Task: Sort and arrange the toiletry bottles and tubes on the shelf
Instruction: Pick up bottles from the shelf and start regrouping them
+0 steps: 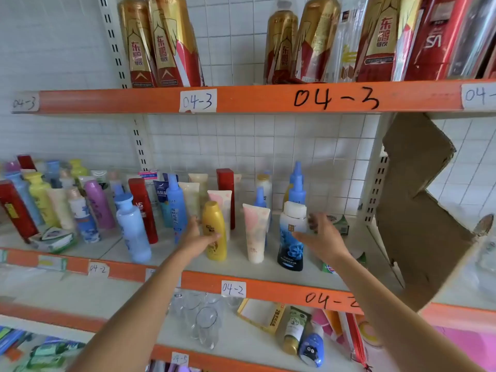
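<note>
Two hands — left hand (197, 234) grips upright yellow bottle (214, 232); right hand (320, 234) fingers wrap upright dark-blue bottle (291, 237).

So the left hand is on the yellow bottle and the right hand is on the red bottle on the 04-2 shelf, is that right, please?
Not quite. The head view shows the right hand holding the dark blue bottle with the white cap, not a red one. The left hand is on the yellow bottle, on the 04-2 shelf, as you said.
</note>
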`<action>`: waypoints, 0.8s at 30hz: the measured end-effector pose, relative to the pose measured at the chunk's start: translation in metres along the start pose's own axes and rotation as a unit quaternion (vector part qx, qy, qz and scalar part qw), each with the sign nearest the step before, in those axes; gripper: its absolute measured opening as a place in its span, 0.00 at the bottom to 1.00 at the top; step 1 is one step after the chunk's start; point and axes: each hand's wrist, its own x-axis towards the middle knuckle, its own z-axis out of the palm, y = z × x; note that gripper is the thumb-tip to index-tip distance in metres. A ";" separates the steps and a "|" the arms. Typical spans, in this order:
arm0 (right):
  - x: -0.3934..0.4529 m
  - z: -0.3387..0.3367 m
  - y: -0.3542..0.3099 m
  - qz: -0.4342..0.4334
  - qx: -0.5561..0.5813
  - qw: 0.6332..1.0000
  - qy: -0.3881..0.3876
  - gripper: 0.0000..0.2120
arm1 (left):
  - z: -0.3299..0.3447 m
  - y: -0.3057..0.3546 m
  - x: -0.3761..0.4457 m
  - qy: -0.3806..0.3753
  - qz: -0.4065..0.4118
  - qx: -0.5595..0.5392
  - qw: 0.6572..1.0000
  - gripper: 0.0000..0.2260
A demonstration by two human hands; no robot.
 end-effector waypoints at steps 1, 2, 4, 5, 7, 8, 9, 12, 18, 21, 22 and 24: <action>0.003 0.004 0.001 0.020 0.026 0.999 -0.023 0.28 | 0.004 -0.001 -0.001 -0.003 -0.001 -0.020 1.000 0.35; 0.004 0.008 0.003 0.037 0.044 0.997 -0.043 0.26 | 0.007 -0.002 -0.001 0.003 -0.002 -0.036 0.999 0.32; 0.003 0.020 0.007 0.066 0.061 0.994 -0.066 0.24 | 0.015 -0.009 -0.002 0.032 -0.009 -0.051 0.998 0.27; 0.003 0.026 0.011 0.075 0.066 0.993 -0.068 0.23 | 0.018 -0.011 -0.003 0.038 -0.015 -0.053 0.998 0.25; 0.000 0.033 0.015 0.078 0.065 0.993 -0.066 0.22 | 0.021 -0.013 -0.007 0.033 -0.016 -0.049 0.998 0.22; -0.002 0.035 0.015 0.075 0.060 0.994 -0.061 0.22 | 0.021 -0.013 -0.009 0.036 -0.014 -0.043 0.998 0.22; -0.003 0.037 0.016 0.074 0.061 0.993 -0.062 0.23 | 0.022 -0.014 -0.014 0.037 -0.009 -0.038 0.999 0.22; -0.009 0.036 0.016 0.051 0.078 0.995 -0.039 0.23 | 0.020 -0.010 -0.031 0.065 0.009 -0.037 0.997 0.20; -0.042 0.010 -0.004 -0.061 0.134 0.988 -0.043 0.18 | -0.001 0.012 -0.066 0.020 0.052 -0.074 0.996 0.14; -0.060 0.014 -0.007 -0.088 0.096 0.987 -0.094 0.18 | -0.007 0.005 -0.088 0.020 0.053 -0.093 0.994 0.19; -0.067 0.019 -0.006 -0.087 0.090 0.986 -0.112 0.18 | -0.007 0.000 -0.097 0.018 0.053 -0.101 0.993 0.21; -0.080 0.031 -0.003 -0.089 0.074 0.982 -0.151 0.19 | -0.009 -0.014 -0.118 0.012 0.043 -0.115 0.992 0.23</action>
